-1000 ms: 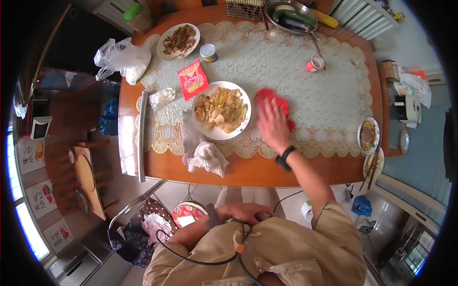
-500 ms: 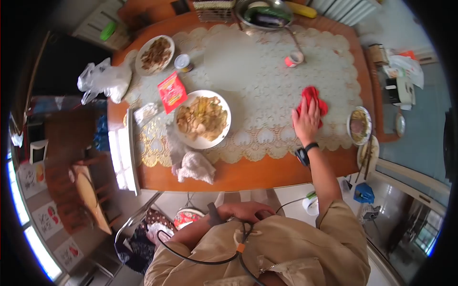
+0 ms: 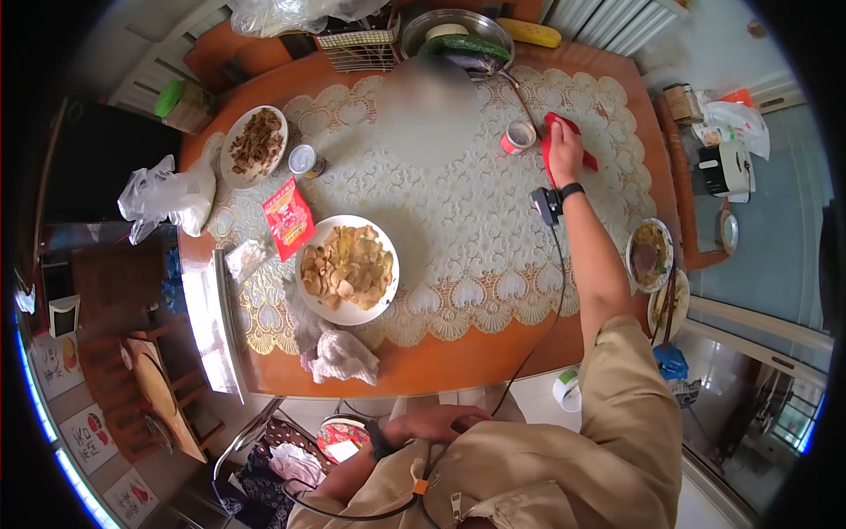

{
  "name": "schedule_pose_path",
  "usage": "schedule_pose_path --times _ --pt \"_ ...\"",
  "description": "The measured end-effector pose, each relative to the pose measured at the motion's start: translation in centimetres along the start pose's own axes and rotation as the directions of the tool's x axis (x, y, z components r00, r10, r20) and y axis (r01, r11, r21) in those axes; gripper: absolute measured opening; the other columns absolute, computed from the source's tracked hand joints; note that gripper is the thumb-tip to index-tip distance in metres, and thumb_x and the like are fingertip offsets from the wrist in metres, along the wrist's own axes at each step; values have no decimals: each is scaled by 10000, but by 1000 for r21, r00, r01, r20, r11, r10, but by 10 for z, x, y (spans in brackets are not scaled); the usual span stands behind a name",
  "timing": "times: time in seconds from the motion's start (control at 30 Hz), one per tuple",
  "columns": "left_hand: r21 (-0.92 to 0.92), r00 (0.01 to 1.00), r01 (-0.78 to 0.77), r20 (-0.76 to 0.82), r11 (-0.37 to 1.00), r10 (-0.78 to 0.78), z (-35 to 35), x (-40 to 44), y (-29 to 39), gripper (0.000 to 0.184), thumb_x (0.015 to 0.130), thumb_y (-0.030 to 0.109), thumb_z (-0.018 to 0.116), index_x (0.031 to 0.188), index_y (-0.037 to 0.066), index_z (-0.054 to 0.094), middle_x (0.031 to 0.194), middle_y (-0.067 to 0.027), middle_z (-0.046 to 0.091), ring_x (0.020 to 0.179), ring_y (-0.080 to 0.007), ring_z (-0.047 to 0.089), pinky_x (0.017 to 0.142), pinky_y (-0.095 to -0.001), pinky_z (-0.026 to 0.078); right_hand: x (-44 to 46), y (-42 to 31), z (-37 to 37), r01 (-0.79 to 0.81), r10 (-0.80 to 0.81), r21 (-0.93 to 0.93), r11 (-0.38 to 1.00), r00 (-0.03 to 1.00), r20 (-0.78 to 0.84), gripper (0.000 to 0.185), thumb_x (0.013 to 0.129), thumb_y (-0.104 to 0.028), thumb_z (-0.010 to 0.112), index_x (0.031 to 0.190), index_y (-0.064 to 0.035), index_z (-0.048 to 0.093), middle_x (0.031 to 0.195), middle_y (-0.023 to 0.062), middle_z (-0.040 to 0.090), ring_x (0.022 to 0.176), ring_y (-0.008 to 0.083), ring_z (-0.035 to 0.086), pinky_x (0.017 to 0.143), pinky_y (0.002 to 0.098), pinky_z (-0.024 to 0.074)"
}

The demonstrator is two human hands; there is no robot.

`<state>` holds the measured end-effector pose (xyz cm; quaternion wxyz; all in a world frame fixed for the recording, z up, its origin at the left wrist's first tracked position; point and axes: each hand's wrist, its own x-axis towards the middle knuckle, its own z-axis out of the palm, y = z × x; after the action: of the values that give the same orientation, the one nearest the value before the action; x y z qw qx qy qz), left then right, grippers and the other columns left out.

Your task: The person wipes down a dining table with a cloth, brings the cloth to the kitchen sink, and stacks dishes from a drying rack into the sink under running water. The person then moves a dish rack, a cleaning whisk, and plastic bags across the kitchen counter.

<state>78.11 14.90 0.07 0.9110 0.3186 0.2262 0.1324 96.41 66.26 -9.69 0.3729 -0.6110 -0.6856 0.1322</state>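
Observation:
My right hand (image 3: 565, 152) presses a red cloth (image 3: 552, 145) onto the lace tablecloth (image 3: 458, 212), its fingers closed round the cloth, just right of a small red-labelled jar (image 3: 518, 137). My left hand (image 3: 445, 423) rests against my body below the table edge; its fingers curl out of sight. A white plate of sliced food (image 3: 347, 270) stands left of the middle, with a red packet (image 3: 288, 219) beside it. A small can (image 3: 305, 161) is near a plate of brown food (image 3: 255, 147).
At the back are a metal bowl with vegetables (image 3: 458, 40), a wire basket (image 3: 359, 49) and a green-lidded jar (image 3: 185, 107). A crumpled cloth (image 3: 345, 357) lies at the front edge, a bowl (image 3: 650, 256) at the right edge, plastic bags (image 3: 172, 198) at left.
My right hand has moved right, then away from me toward the table's back with the red cloth. The camera view has shifted. My left hand stays by my body.

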Motion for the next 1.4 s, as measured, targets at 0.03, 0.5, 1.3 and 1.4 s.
schedule_pose_path --times 0.03,0.5,1.3,1.4 --pt "-16 1000 -25 -11 1000 24 -2 2 2 669 875 180 723 1444 41 400 1314 -135 592 1205 -189 564 1018 -333 453 4 1 15 0 0 0 1000 1000 2 365 993 -349 489 1165 -82 670 1162 166 671 1095 355 602 983 457 437" --pt "10 997 -54 58 998 53 -21 58 57 675 872 191 727 1446 37 406 1387 -132 531 1224 -200 547 1069 -353 415 -49 -112 -43 338 -319 -30 941 912 257 166 846 -141 631 992 -64 658 1024 111 654 992 328 591 861 441 470" --pt "-668 963 171 -41 725 -265 -51 131 145 785 870 158 733 1524 54 311 1478 -84 468 1338 -178 456 1133 -355 345 308 280 -28 122 -58 -766 631 992 111 490 1015 -403 336 1398 -142 494 1530 160 389 1400 436 337 1108 508 346" --pt "-630 972 190 13 753 -234 -53 142 163 758 881 136 713 1521 52 316 1465 -81 483 1326 -177 471 1129 -354 351 293 291 -26 68 -82 -784 617 996 21 482 1019 -386 331 1383 -122 503 1493 187 419 1361 438 376 1087 511 368"
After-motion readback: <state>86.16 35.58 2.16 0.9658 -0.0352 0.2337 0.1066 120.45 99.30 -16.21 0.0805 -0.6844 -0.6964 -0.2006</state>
